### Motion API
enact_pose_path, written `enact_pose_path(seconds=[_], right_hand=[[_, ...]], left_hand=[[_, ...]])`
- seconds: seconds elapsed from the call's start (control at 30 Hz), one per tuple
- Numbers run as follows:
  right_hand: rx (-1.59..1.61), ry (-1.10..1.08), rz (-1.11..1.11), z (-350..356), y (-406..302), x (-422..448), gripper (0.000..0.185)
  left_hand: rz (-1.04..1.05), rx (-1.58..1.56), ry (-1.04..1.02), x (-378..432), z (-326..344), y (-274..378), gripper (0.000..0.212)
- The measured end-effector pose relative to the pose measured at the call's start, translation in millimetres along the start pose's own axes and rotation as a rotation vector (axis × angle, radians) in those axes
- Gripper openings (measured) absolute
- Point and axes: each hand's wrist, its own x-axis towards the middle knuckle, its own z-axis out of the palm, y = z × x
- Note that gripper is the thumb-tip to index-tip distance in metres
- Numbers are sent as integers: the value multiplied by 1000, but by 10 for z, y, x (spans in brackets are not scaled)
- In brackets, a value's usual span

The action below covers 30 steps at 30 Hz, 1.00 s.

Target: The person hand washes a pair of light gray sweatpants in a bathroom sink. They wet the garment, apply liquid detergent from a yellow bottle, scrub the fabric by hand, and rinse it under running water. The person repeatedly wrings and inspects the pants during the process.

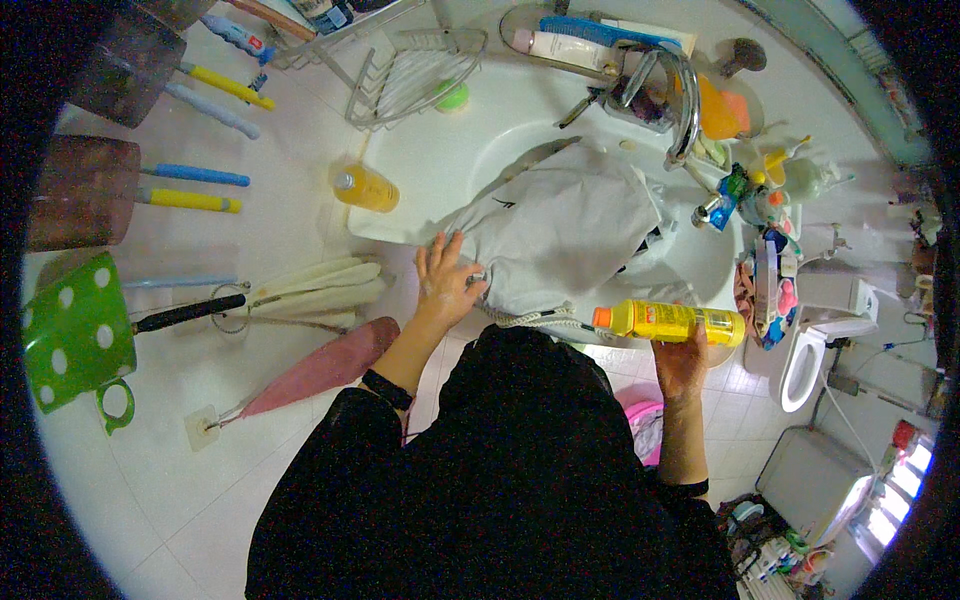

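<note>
A light grey garment (555, 217) with a braided cord at its near edge lies spread over the white washbasin (420, 157). My left hand (446, 281) rests on the garment's left near corner, its fingers spread. In my right hand (684, 360) is a yellow plastic bottle (660, 321) with an orange cap, held sideways at the basin's front right; the cap points left. The cap appears to be on. Part of the basin's bowl shows right of the cloth, and the rest is covered.
Around the basin stand an amber bottle (366, 189), a wire corner rack (420, 75), a chrome faucet (686, 112) and cluttered toiletries. Toothbrushes in cups (82, 193), a green dotted mug (82, 330) and hanging towels (322, 367) line the left wall. A toilet (802, 367) stands right.
</note>
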Motion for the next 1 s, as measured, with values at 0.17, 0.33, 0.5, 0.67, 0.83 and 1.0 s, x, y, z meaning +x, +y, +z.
enact_pose_path(seconds=[0.17,0.33,0.5,0.67,0.83,1.0], right_hand=[[38,-5,46,34,32,-10,46],[-13,0,41,-3,54,-24,45],[-15,12,16,-69,5,-73,45],[6,45,-24,-226,-85,-125,44],[71,-14,-57,-388,-134,-189,43],[110,68,-70,-510,-152,-234,39]], left_hand=[[-30,32,63,70,-16,59,23],[-128,-56,247,373,-4,82,41],[-240,-213,30,615,25,-183,54],[-234,-589,23,567,-25,-433,55],[-210,-665,-21,535,-111,-458,53],[-336,-732,-25,615,-140,-377,54]])
